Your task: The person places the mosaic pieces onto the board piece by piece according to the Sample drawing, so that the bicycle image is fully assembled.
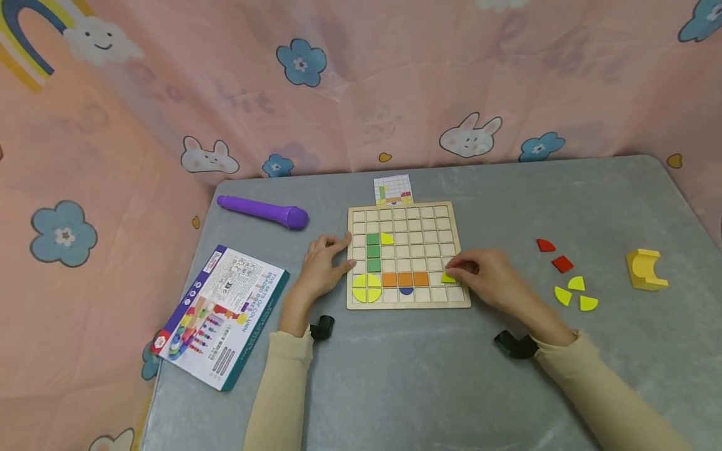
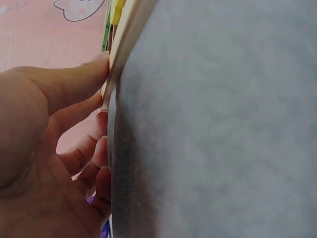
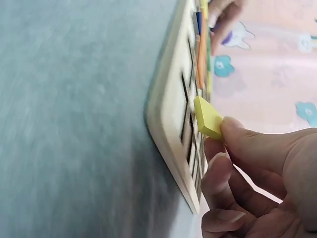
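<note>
Across the top and left of the frame, pink cloth (image 1: 361,94) printed with rabbits and flowers. Filling the lower frame, grey bench (image 1: 406,382). At lower left, slanted printed box (image 1: 222,316). In the centre, flat wooden grid board (image 1: 429,237). On either side, both hands: left hand (image 1: 321,268) with thumb and fingers spread, tips against the board's left edge; right hand (image 1: 488,275) at its lower right, pinching a yellow piece (image 3: 207,118), cannot tell whether touching the grid. Left of centre, purple toy microphone (image 1: 262,212). At far right, yellow curved block (image 1: 644,269). Just above the board, patterned card (image 1: 393,189). Lower on the grid, orange squares (image 1: 405,279) in a row, beside a yellow disc (image 1: 359,294) of four quarters; above the disc, green squares (image 1: 373,251) in a column. Right of centre, red square (image 1: 562,264), three loose yellow quarters (image 1: 588,304) and red quarter (image 1: 545,245). Below the middle orange square, blue half-disc (image 1: 405,291).
</note>
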A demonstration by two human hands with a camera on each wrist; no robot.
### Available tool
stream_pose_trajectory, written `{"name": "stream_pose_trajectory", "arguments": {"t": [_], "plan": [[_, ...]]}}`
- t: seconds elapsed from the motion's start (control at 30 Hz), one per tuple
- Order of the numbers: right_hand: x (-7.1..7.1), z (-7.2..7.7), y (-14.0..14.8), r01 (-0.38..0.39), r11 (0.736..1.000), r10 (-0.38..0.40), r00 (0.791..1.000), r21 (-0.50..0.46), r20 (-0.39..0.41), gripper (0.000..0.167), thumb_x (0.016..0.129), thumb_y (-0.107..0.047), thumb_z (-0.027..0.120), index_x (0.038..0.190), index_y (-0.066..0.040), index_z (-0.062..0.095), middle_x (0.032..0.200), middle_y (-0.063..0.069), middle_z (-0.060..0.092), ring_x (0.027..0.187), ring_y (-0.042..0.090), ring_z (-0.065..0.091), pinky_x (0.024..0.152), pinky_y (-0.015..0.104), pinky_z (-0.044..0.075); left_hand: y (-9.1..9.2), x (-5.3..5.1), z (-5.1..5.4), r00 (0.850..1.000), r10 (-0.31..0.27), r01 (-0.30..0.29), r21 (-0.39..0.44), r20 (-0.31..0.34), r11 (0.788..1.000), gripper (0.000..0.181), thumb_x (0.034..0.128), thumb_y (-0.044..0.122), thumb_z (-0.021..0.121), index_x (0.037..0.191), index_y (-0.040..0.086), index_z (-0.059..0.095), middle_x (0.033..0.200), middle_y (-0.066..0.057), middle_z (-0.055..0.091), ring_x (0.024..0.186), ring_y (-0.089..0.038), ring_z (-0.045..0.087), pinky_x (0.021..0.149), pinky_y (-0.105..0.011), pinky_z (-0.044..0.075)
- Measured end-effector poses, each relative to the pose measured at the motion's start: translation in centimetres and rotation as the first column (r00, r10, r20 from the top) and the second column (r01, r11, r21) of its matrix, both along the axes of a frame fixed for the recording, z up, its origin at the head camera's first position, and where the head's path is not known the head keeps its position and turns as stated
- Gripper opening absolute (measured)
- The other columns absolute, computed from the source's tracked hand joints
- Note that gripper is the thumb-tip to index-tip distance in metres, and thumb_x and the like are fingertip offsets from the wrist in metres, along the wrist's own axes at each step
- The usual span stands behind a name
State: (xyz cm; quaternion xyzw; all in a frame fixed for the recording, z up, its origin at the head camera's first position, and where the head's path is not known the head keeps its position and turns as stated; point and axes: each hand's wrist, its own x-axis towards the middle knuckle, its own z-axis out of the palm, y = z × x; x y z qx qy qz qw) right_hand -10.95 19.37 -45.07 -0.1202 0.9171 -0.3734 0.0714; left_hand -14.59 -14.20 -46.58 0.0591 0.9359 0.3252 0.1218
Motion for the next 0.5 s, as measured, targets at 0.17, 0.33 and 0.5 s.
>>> {"name": "stream_pose_trajectory", "arguments": {"t": [0.17, 0.33, 0.5], "plan": [[-0.4, -0.6, -1.1, -0.026, 1.0, 0.026, 1.0, 0.01, -0.011, 0.005, 0.093, -0.007, 0.081, 0.098, -0.005, 0.081, 0.085, 0.006, 0.071, 0.074, 0.018, 0.055, 0.063, 0.025, 0.045, 0.0, 0.0, 0.0, 1.0, 0.0, 0.0, 0.002, 0.002, 1.0, 0.062, 0.1045, 0.028, 0.069, 0.161, 0.018, 0.045, 0.148, -0.018, 0.05, 0.133, -0.036, 0.042, 0.115, -0.054, 0.033], [-0.7, -0.7, -1.6, -0.042, 0.999, 0.042, 0.999, 0.012, -0.001, 0.003, 0.093, -0.007, 0.081, 0.096, -0.006, 0.081, 0.085, 0.004, 0.069, 0.074, 0.017, 0.055, 0.065, 0.026, 0.045, 0.0, 0.0, 0.0, 1.0, -0.002, 0.002, 0.007, 0.003, 1.0, 0.062, 0.1046, 0.028, 0.069, 0.161, 0.018, 0.045, 0.148, -0.018, 0.05, 0.133, -0.036, 0.042, 0.115, -0.055, 0.033], [-0.9, -0.9, -1.8, -0.05, 0.999, 0.05, 0.999, 0.013, 0.004, 0.005, 0.093, -0.009, 0.081, 0.094, -0.004, 0.08, 0.083, 0.004, 0.068, 0.073, 0.017, 0.055, 0.065, 0.027, 0.045, 0.0, 0.0, 0.1, 1.0, -0.001, 0.001, 0.004, 0.004, 1.0, 0.062, 0.1047, 0.028, 0.069, 0.161, 0.018, 0.045, 0.149, -0.018, 0.049, 0.134, -0.036, 0.042, 0.116, -0.055, 0.033]]}}
